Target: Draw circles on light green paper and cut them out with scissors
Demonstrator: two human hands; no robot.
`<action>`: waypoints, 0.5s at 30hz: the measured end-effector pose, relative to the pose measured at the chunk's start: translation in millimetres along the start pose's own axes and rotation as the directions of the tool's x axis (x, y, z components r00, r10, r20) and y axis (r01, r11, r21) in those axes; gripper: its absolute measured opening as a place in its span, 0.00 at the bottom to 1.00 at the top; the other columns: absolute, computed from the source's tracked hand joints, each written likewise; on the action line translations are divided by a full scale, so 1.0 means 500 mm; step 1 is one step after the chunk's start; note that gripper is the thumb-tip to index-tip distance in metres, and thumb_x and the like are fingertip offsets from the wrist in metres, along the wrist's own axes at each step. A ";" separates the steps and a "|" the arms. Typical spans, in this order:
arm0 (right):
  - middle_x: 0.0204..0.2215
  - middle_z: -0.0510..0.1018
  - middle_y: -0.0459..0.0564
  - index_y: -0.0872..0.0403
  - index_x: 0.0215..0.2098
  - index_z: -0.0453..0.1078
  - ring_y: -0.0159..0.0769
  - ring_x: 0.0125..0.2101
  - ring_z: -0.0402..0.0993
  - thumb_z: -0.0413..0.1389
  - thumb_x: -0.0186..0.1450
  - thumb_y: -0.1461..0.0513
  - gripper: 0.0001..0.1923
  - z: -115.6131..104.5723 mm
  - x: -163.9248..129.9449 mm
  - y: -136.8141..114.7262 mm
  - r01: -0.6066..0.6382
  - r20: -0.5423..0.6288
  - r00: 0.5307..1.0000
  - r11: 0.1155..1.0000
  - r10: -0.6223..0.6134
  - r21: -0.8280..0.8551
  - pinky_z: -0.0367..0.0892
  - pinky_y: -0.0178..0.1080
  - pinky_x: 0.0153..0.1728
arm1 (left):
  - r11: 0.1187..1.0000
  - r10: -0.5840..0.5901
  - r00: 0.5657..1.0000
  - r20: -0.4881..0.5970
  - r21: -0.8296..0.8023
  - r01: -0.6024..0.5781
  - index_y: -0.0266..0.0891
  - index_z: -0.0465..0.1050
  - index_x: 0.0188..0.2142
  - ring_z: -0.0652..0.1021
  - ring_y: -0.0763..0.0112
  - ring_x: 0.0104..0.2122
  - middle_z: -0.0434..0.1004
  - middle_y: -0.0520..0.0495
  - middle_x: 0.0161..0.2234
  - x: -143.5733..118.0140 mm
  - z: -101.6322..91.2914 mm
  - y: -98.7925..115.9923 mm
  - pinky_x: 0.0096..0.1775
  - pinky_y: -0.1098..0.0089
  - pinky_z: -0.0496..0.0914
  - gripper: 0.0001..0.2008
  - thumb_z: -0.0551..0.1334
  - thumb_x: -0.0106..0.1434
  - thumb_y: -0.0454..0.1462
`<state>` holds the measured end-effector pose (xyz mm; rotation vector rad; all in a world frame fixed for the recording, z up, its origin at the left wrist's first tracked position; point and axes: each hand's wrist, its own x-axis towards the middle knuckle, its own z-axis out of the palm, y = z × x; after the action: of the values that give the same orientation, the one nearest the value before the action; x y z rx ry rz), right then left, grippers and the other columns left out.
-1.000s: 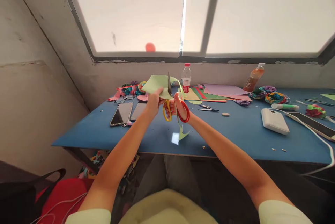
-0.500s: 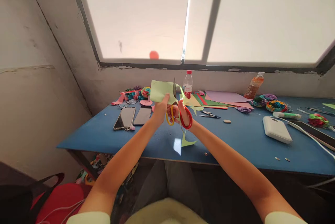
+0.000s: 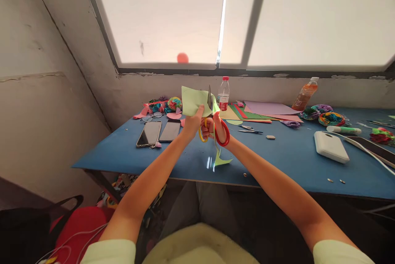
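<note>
I see my left hand (image 3: pixel 194 120) pinching a sheet of light green paper (image 3: pixel 194 100) by its lower edge, holding it up above the hand and just in front of the window wall. My right hand (image 3: pixel 217 126) is closed through the loops of a pair of scissors (image 3: pixel 212 123), one loop yellow and one red, and the blades point straight up into the right edge of the paper, touching it. The two hands sit side by side, almost touching. A thin green strip (image 3: pixel 219 155) hangs from the cut below my right hand, its pointed end lying on the blue table (image 3: pixel 277 157). Left of my left hand, I count two phones (image 3: pixel 159 132) lying flat next to each other, with a pair of glasses (image 3: pixel 149 116) just behind them and a heap of crumpled coloured paper (image 3: pixel 168 104) further back. Beyond my right hand stands one clear water bottle (image 3: pixel 224 93) with a red cap, and to its right a stack of coloured sheets (image 3: pixel 262 111). Well off to the right of my right hand I count one orange drink bottle (image 3: pixel 304 93), one white power bank (image 3: pixel 331 146) with a cable, and one glue stick (image 3: pixel 342 129). A second, small pair of scissors (image 3: pixel 249 129) lies near the stack.
</note>
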<state>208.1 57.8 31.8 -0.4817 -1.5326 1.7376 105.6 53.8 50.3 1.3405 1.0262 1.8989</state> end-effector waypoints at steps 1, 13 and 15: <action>0.15 0.52 0.39 0.53 0.24 0.59 0.24 0.14 0.48 0.35 0.49 0.28 0.39 0.000 0.001 0.000 -0.002 0.000 1.000 1.000 0.002 0.010 0.52 0.32 0.16 | 1.000 0.019 1.000 0.002 0.025 -0.019 0.42 0.72 0.39 0.72 0.65 0.49 0.76 0.47 0.43 0.001 0.000 0.000 0.53 0.65 0.63 0.11 0.61 0.58 0.42; 0.14 0.53 0.39 0.54 0.22 0.56 0.24 0.14 0.47 0.36 0.49 0.29 0.38 -0.001 0.008 0.014 -0.077 -0.096 0.992 0.995 0.083 0.058 0.50 0.31 0.15 | 0.979 0.177 0.983 -0.052 0.109 -0.170 0.40 0.71 0.41 0.73 0.62 0.48 0.77 0.44 0.39 -0.002 -0.001 0.012 0.52 0.63 0.66 0.15 0.63 0.57 0.44; 0.14 0.53 0.39 0.53 0.23 0.57 0.24 0.14 0.48 0.40 0.47 0.28 0.38 -0.001 0.006 0.021 -0.026 -0.103 0.994 0.999 0.028 0.024 0.51 0.31 0.15 | 0.985 0.161 0.985 -0.069 0.079 -0.156 0.40 0.71 0.41 0.74 0.63 0.46 0.77 0.45 0.39 -0.001 -0.003 0.009 0.51 0.64 0.66 0.14 0.64 0.56 0.43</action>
<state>203.4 60.3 22.0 -0.5745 -1.4378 1.7217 104.1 50.6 53.4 1.4398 1.0628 2.0603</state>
